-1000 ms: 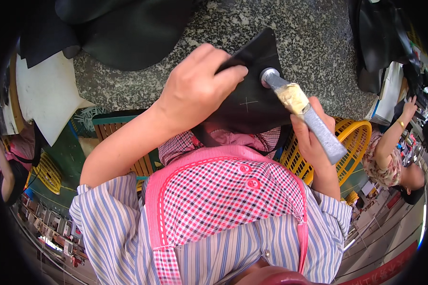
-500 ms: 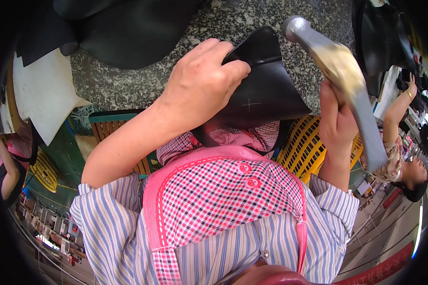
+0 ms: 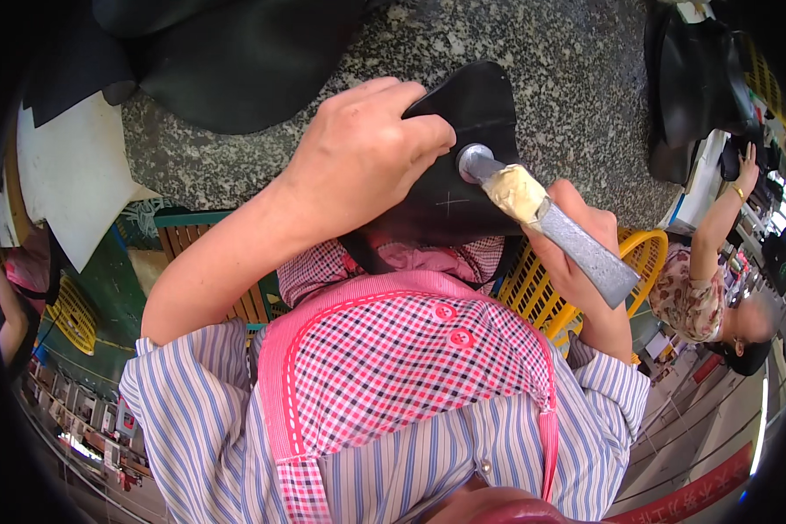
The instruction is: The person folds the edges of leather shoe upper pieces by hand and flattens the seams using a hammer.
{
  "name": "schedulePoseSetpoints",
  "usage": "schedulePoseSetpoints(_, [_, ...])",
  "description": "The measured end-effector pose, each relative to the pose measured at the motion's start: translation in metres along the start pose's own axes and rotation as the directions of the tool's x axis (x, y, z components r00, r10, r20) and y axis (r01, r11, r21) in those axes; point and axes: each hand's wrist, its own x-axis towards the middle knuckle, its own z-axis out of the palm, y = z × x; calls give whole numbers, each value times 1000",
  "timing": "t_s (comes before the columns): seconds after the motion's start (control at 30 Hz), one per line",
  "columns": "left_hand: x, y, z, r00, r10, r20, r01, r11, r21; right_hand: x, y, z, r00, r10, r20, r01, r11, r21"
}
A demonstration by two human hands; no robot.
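Observation:
A black leather piece (image 3: 473,100) with a small pale cross mark lies at the near edge of the speckled stone slab (image 3: 576,131), its lower part hanging toward my lap. My left hand (image 3: 371,144) is closed on its left edge, thumb and fingers pinching the leather. In my right hand (image 3: 576,249) is a metal hammer (image 3: 589,253), its middle wrapped in yellowish tape. The hammer's round face is down at the leather, just right of my left thumb. My right palm and some fingers are hidden behind the hammer.
More black leather pieces (image 3: 236,70) are piled at the slab's far left, and others (image 3: 699,79) hang at the right. A white sheet (image 3: 65,175) lies at the left. Beside my lap stands a yellow plastic basket (image 3: 651,253). Another person's arm (image 3: 716,218) reaches in at the right.
The hammer has swung down and left, from raised above the slab onto the leather. My left hand keeps its pinch, and the leather now lies flatter.

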Motion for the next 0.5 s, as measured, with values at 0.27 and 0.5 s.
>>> schedulePoseSetpoints(0.27, [-10, -13, -10, 887, 452, 97, -456, 890, 24, -6, 4, 10, 999, -26, -46, 27, 999, 29])
schedulePoseSetpoints(0.5, [-24, -16, -11, 828, 552, 98, -557, 788, 263, -10, 8, 14, 999, 3, -47, -3, 1000, 11])
